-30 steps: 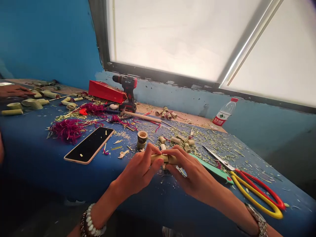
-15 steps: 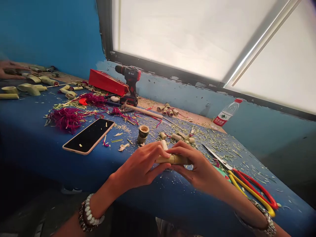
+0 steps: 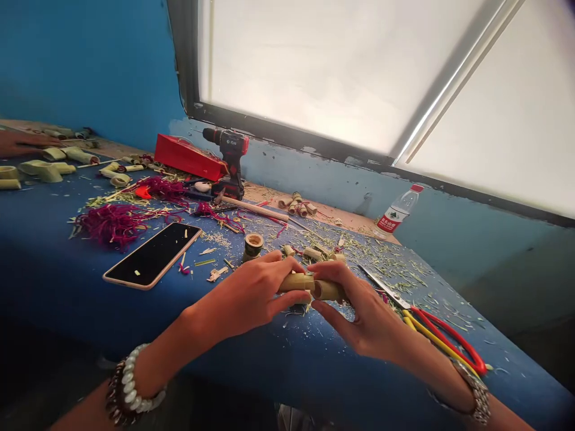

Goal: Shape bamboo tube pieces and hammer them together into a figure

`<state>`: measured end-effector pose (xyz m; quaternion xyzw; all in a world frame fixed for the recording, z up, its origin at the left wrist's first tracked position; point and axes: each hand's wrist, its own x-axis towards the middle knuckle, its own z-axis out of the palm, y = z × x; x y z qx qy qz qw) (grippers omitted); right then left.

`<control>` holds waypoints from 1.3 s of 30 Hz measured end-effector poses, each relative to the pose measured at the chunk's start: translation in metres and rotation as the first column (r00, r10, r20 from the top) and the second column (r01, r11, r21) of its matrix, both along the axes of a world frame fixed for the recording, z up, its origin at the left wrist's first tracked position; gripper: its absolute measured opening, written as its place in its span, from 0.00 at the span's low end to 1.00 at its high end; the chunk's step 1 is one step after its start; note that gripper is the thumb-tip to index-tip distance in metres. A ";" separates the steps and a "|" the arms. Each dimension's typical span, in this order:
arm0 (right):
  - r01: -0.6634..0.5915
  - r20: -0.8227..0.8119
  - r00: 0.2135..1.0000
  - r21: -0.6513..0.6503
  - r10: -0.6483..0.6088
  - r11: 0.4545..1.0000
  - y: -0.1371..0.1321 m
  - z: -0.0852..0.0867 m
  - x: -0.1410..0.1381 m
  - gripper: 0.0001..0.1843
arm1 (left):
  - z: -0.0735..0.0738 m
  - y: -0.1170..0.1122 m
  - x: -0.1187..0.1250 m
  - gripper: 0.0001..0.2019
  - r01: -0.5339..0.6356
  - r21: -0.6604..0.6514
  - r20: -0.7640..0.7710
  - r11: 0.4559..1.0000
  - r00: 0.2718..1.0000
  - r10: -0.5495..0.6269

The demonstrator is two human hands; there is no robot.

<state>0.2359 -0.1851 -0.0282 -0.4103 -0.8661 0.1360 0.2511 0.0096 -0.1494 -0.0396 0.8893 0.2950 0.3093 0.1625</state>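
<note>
My left hand [image 3: 245, 293] and right hand [image 3: 362, 314] pinch a bamboo tube [image 3: 311, 285] between fingers and thumbs, both grips closed on it above the blue tabletop [image 3: 54, 227].

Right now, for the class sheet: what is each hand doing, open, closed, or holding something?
Left hand: closed, gripping one end of a bamboo tube.
Right hand: closed, gripping its other end.
</note>
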 end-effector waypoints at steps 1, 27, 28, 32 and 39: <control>-0.006 -0.034 0.999 -0.001 0.006 1.000 0.001 0.000 0.000 0.19 | 0.002 0.001 0.001 0.14 0.000 0.028 -0.040 1.000 0.999 0.001; -0.069 -0.064 0.994 0.275 0.090 0.959 0.030 -0.018 0.011 0.12 | 0.024 0.019 0.019 0.14 0.066 0.070 -0.304 0.995 0.952 -0.042; -0.081 -0.057 0.993 0.296 0.103 0.952 0.031 -0.018 0.011 0.13 | 0.023 0.019 0.019 0.15 0.056 0.049 -0.304 0.997 0.952 -0.038; -0.122 -0.053 0.987 0.365 0.151 0.923 0.035 -0.021 0.014 0.11 | 0.022 0.018 0.020 0.17 0.012 -0.015 -0.327 1.000 0.945 -0.016; -0.093 -0.169 0.975 0.289 0.146 0.953 0.042 -0.021 0.021 0.20 | 0.014 0.017 0.020 0.18 0.008 0.059 -0.349 0.998 0.937 0.013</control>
